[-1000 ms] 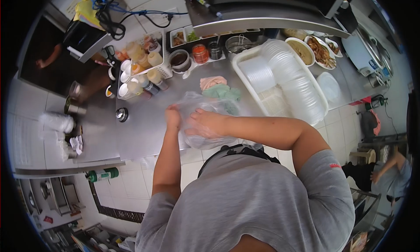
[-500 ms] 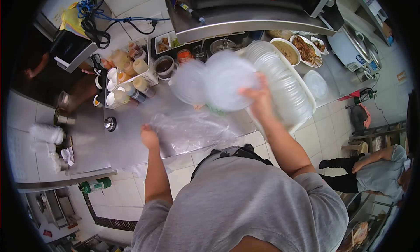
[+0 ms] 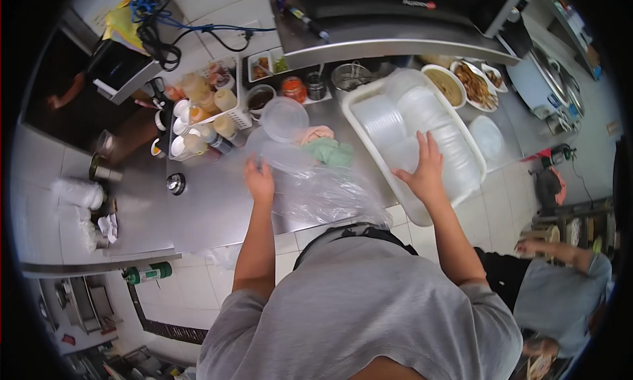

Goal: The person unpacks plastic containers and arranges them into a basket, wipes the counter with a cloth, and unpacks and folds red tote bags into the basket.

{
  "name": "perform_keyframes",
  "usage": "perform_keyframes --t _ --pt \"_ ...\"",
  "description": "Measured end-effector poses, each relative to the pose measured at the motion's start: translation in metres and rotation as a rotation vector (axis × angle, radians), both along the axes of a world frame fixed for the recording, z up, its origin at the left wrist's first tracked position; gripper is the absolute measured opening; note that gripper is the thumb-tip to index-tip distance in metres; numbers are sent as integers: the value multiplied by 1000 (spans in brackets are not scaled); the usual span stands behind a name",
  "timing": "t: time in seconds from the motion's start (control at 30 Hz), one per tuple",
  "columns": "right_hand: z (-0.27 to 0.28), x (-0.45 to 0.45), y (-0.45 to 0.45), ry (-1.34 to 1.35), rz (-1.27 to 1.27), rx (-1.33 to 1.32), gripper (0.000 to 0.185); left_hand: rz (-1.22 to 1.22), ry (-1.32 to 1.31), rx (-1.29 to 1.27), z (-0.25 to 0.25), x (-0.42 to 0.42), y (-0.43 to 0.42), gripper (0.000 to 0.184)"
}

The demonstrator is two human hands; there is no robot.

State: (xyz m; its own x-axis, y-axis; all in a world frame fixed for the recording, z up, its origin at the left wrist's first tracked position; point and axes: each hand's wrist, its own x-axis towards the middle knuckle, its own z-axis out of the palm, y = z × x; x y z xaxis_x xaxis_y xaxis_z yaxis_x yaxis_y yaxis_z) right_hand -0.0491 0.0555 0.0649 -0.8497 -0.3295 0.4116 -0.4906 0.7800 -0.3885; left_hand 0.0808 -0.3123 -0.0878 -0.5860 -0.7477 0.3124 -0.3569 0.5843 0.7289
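Observation:
My right hand is over the near part of a white plastic tub, fingers spread and holding nothing. Stacks of clear round plastic containers fill this tub. My left hand is at the near edge of a clear plastic lid on the steel counter, its fingers slightly apart. Just behind that lid sits a round clear container. A crumpled clear plastic bag lies between my hands, along the counter's front edge. Green and pink cloths are bunched behind the bag.
Sauce bottles stand in a white basket at the left. Bowls of dark sauce and tan sauce line the back, beside plates of food. A rice cooker stands at right. Another person is behind, at right.
My right hand has gone from holding a round clear plastic piece above the counter to hovering open over the tub. My left hand has moved rightward and up to the lid.

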Motion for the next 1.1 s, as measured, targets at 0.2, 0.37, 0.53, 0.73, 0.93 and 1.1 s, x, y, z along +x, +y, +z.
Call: perform_keyframes --t 0.2,0.37,0.53,0.73,0.93,1.1 --pt "31 14 -110 -161 590 -263 56 98 125 350 7 14 -22 35" --pt "-35 -21 -243 -239 373 -86 81 102 -148 288 27 -19 -35 79" --pt "-68 -79 -295 -624 150 -70 76 3 -621 163 67 -38 -19 126" --pt "-110 -111 -265 -1113 312 -717 46 -14 -558 108 38 -39 -42 125" --pt "-129 -96 -276 -890 276 -363 68 -113 -487 148 -4 -49 -65 84" --pt "-135 -92 -254 -1122 469 -213 78 -103 -554 22 -12 -39 -60 52"
